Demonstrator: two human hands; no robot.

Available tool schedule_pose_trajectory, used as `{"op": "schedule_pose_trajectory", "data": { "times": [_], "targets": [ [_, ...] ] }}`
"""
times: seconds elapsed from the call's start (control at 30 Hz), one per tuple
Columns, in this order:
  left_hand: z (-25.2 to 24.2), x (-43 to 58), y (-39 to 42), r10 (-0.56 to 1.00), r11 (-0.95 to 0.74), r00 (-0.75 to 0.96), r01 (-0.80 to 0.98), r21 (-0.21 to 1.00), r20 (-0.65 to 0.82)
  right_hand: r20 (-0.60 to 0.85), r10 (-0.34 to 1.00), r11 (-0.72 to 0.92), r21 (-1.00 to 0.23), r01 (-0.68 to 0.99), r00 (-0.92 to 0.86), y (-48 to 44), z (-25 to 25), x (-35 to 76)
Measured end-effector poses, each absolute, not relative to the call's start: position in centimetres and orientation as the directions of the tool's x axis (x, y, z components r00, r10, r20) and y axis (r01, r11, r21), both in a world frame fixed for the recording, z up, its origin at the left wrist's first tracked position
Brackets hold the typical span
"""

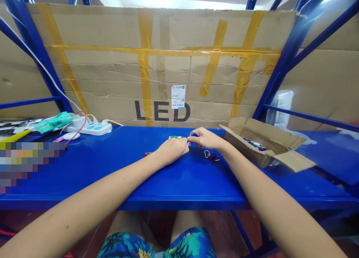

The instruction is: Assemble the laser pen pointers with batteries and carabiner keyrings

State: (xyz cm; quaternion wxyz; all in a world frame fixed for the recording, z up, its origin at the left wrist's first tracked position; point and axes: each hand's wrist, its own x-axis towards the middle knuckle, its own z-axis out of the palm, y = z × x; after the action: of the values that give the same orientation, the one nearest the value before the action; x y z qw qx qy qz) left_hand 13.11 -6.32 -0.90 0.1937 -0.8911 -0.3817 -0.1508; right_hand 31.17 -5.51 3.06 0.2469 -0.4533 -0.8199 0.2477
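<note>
My left hand (174, 150) rests low over the blue table, its fingers closed and meeting the fingertips of my right hand. What it holds is mostly hidden. Just behind its knuckles shows a thin green and silver piece (175, 137). My right hand (206, 139) pinches a small blue metallic piece (193, 134), too small to name for certain. Below the right hand lie a silver carabiner (206, 154) and a dark red carabiner (215, 158), close together. A small red item (146, 154) is partly hidden behind my left wrist.
An open cardboard box (263, 158) with blue and metal items stands right of my right forearm. A white power strip (94, 128) with plugs and cables sits at the back left, beside a teal plastic packet (56, 121). A large cardboard panel (117, 82) closes off the back.
</note>
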Motion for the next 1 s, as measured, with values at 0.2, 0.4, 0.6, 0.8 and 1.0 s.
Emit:
{"op": "schedule_pose_trajectory", "data": {
  "times": [0.2,0.4,0.6,0.8,1.0],
  "targets": [
    [0.0,12.9,-6.8,0.705,-0.626,0.589,0.779,-0.044,0.395,0.226,0.844,0.505,-0.642,0.577,-0.487,-5.5,2.9,30.9],
    [0.1,12.4,-6.4,0.69,-0.693,0.544,0.686,0.221,0.477,0.248,0.842,0.496,-0.706,0.505,-0.479,-5.7,2.9,30.7],
    [0.7,12.4,-6.7,0.7,-0.7,0.459,0.594,0.397,0.547,0.245,0.843,0.466,-0.777,0.423,-0.478,-5.6,2.8,30.6],
    [1.4,12.1,-6.5,0.792,-0.608,0.372,0.413,0.678,0.484,0.233,0.823,0.377,-0.906,0.191,-0.517,-4.9,2.7,31.0],
    [1.2,11.9,-5.9,0.816,-0.567,0.336,0.311,0.763,0.47,0.196,0.75,0.408,-0.889,0.208,-0.632,-5.0,2.5,30.9]
  ]
}}
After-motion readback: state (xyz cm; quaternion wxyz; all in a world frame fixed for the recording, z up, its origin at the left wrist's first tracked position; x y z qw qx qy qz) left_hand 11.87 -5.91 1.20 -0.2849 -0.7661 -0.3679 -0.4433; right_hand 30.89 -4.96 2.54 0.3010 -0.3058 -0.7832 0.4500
